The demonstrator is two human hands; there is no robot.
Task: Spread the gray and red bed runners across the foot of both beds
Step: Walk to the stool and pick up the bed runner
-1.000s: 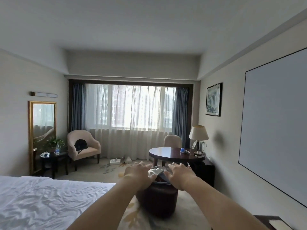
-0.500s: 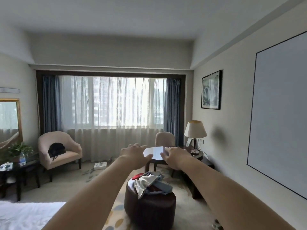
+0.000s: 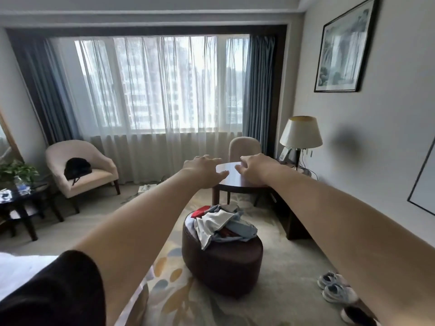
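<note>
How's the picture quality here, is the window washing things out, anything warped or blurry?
Head view: the window is bright and partly washed out, leaving the room dimmer; same head view, the wide lens tilts the framed picture and stretches the forearms; the left hand and right hand look slightly soft.

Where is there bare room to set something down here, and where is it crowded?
Free: the round table top, where visible; the armchair seat beside the black bag; the carpet between armchair and ottoman. Crowded: the ottoman top, covered by a cloth pile; the dark side table, holding a bottle and plant.
</note>
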